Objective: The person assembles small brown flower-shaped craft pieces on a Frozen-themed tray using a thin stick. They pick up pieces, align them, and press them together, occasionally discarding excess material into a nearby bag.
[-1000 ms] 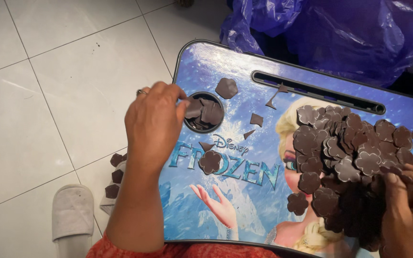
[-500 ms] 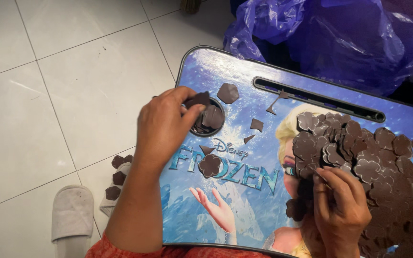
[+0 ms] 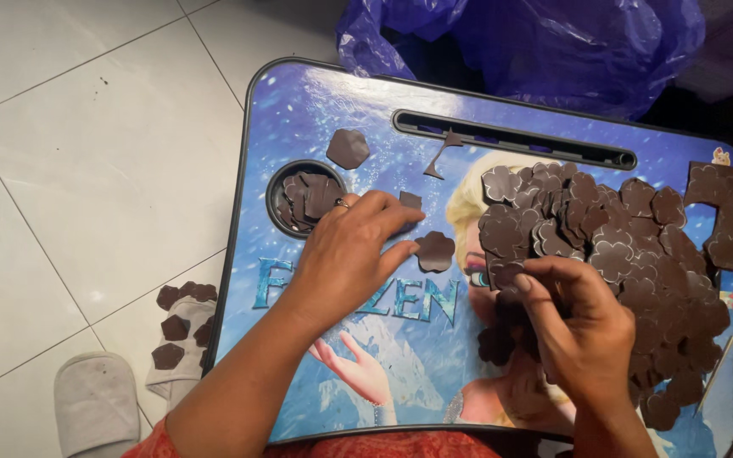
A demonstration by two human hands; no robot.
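A blue lap tray [image 3: 316, 110] with a cartoon picture lies in front of me. My left hand [image 3: 345, 259] rests palm down on it, fingers spread, the thumb tip touching a loose brown flower-shaped piece [image 3: 436, 251]. A small brown scrap [image 3: 410, 200] lies just above the fingertips. My right hand [image 3: 583, 335] has its fingers curled into the near left edge of a big heap of brown flower-shaped pieces [image 3: 621, 246]. A round cup hole [image 3: 303, 199] to the left of my left hand holds several brown pieces.
A brown hexagon piece [image 3: 348, 148] and a thin offcut [image 3: 439, 157] lie near the tray's long slot [image 3: 511, 140]. A purple plastic bag [image 3: 553, 42] lies beyond the tray. On the tiled floor are a grey slipper [image 3: 95, 407] and several brown pieces [image 3: 181, 326].
My left hand has left the cup hole and moved right to the loose flower piece. My right hand has come from the tray's right edge to the heap's near left edge.
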